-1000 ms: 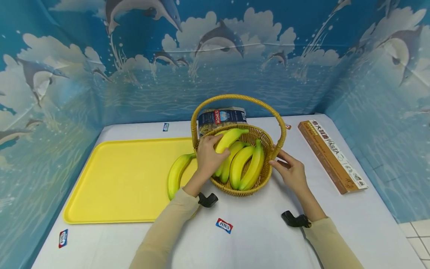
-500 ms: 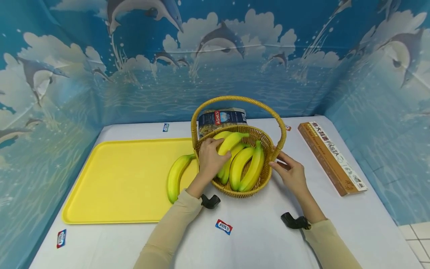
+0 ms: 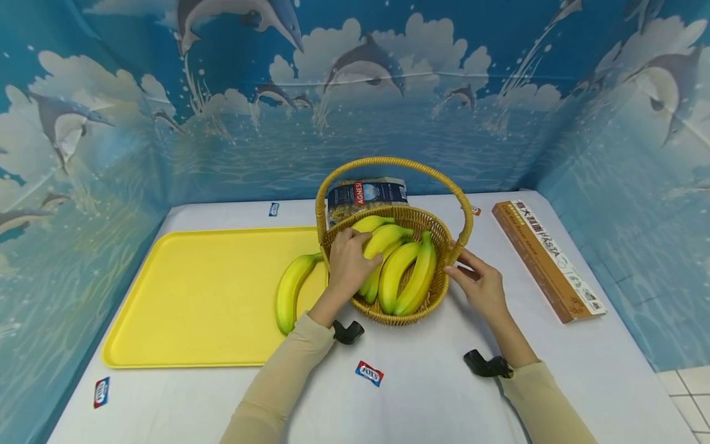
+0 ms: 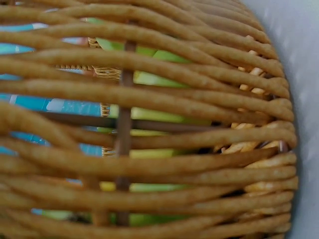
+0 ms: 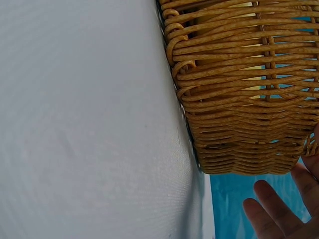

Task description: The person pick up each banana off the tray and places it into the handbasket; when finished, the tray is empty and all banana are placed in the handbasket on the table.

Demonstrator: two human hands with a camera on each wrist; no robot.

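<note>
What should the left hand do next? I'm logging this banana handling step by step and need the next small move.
Probably lift. The left hand grips a banana among the bunch in the wicker basket, while the right hand rests open beside the basket's rim. One banana already lies on the yellow tray, so raising this one over the rim toward the tray seems likely.

A yellow tray [image 3: 199,296] is lying on the left half of the table [image 3: 432,394], near its left edge. A long brown pasta box [image 3: 546,258] is lying along the right edge, toward the far right corner. A blue pasta bag [image 3: 366,194] is sitting near the far edge. Small stickers [image 3: 369,373] are showing near the front edge, the front left corner and the far edge.
</note>
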